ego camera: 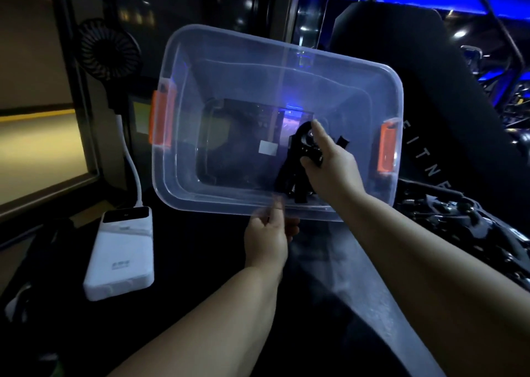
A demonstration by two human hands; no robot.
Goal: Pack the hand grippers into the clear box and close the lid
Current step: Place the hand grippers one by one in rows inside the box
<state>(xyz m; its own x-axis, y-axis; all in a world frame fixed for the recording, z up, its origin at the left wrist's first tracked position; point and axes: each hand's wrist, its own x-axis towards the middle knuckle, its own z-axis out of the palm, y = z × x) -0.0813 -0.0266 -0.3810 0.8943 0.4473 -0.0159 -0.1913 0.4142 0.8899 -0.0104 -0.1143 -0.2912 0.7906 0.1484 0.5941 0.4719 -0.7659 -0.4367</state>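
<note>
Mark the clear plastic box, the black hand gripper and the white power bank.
clear plastic box (pixel 218 204), head view, near rim.
black hand gripper (pixel 286 174), head view, lower handles.
white power bank (pixel 120 259), head view, top face.

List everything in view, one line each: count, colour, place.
clear box: one, transparent, centre, open
latches: two, orange, one on each short side
hand gripper: at least one, black, inside the box, right part
loose grippers: count unclear, black, heap right of the box
power bank: one, white, lower left
cable: one, white, rising from the power bank
fan: one, black, upper left
left hand: one, grips the box's near rim
right hand: one, inside the box, holds the hand gripper
</note>
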